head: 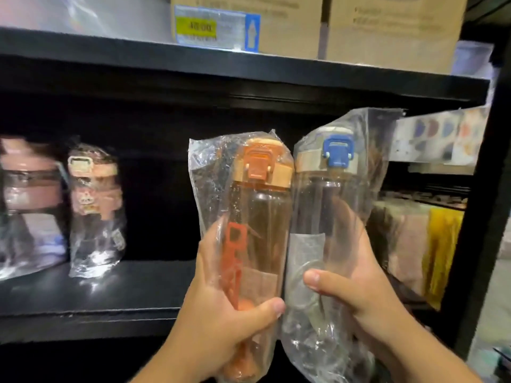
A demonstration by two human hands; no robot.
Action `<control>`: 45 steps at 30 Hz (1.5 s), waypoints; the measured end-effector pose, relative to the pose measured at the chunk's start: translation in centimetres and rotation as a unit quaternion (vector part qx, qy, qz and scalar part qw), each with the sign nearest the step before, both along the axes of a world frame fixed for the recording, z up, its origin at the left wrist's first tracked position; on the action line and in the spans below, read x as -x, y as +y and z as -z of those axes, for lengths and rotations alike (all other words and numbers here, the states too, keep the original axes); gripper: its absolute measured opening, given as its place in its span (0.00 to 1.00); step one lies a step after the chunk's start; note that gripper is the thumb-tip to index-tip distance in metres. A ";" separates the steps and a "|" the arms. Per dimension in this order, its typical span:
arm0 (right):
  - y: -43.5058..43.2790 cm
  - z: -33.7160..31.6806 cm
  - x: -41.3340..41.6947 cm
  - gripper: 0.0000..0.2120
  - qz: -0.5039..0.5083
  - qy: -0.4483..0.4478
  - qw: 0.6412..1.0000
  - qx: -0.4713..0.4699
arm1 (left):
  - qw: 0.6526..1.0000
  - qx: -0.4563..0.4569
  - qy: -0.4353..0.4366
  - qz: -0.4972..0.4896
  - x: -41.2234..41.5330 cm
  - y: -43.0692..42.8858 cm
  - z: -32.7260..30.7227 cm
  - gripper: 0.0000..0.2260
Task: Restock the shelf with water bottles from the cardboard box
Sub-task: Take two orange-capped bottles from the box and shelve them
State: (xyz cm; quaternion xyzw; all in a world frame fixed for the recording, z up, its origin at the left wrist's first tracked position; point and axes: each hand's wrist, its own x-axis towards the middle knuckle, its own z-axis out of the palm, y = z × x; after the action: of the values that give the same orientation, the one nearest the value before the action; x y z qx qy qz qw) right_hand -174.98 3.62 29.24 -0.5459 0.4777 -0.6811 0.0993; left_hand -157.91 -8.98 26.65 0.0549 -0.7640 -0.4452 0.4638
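Observation:
My left hand (pixel 218 322) grips an orange-lidded clear bottle (pixel 260 217) wrapped in a plastic bag. Beside it, my right hand (pixel 356 288) grips a blue-lidded clear bottle (pixel 326 205), also bagged. Both bottles stand upright, side by side and touching, held in front of the black shelf board (pixel 110 294). Two bagged pink bottles stand on that board at the left: a wide one (pixel 27 205) at the frame edge and a slimmer one (pixel 95 205) next to it. No cardboard supply box is visible below my hands.
The shelf above (pixel 249 70) carries cardboard boxes (pixel 387 29) and a price label (pixel 215 29). A black upright post (pixel 492 217) bounds the shelf on the right. Beyond it hang folded cloths (pixel 420 239) and patterned packs (pixel 442 134).

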 end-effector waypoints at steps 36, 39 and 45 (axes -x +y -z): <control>-14.9 -0.3 3.8 0.26 0.150 0.099 0.964 -0.197 | 0.947 -0.044 -0.149 -0.280 1.2 -15.8 -1.3 0.34; -15.5 0.1 3.7 0.25 0.174 0.103 0.958 -0.204 | 0.933 -0.053 -0.179 -0.306 1.6 -15.6 -1.2 0.29; -16.6 0.5 2.9 0.32 0.200 0.118 0.954 -0.191 | 0.930 -0.042 -0.188 -0.313 2.0 -15.7 -0.9 0.29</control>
State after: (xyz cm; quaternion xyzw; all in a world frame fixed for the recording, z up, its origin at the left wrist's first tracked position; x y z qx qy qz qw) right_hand -177.93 -12.93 28.75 -0.4862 0.7065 -0.5142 0.0060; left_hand -159.86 -24.67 27.57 0.3932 -0.7617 -0.2909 0.4250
